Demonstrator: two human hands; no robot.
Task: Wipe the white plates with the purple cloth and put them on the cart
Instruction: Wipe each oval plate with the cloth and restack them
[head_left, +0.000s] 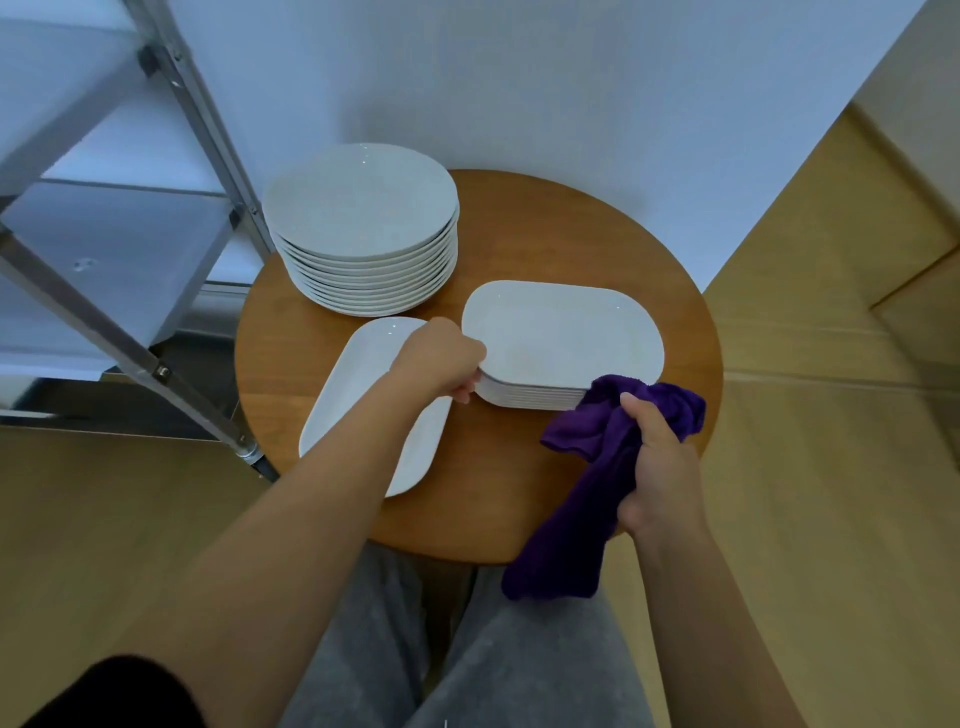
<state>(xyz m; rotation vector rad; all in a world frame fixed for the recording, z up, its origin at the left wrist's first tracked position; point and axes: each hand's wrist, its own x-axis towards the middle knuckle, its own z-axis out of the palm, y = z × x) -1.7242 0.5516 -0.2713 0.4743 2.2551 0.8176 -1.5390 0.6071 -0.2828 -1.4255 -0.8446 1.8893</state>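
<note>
On the round wooden table stand a tall stack of round white plates, a stack of oblong white plates and a single long white plate. My left hand grips the left edge of the oblong stack, its thumb on top of the uppermost plate's rim. My right hand holds the bunched purple cloth just in front of that stack, and the cloth's tail hangs down over the table's front edge.
The metal-framed cart with white shelves stands to the left of the table, close to the round stack. A white wall is behind the table. Wood-coloured floor lies on both sides. My grey-trousered knees are under the table's front edge.
</note>
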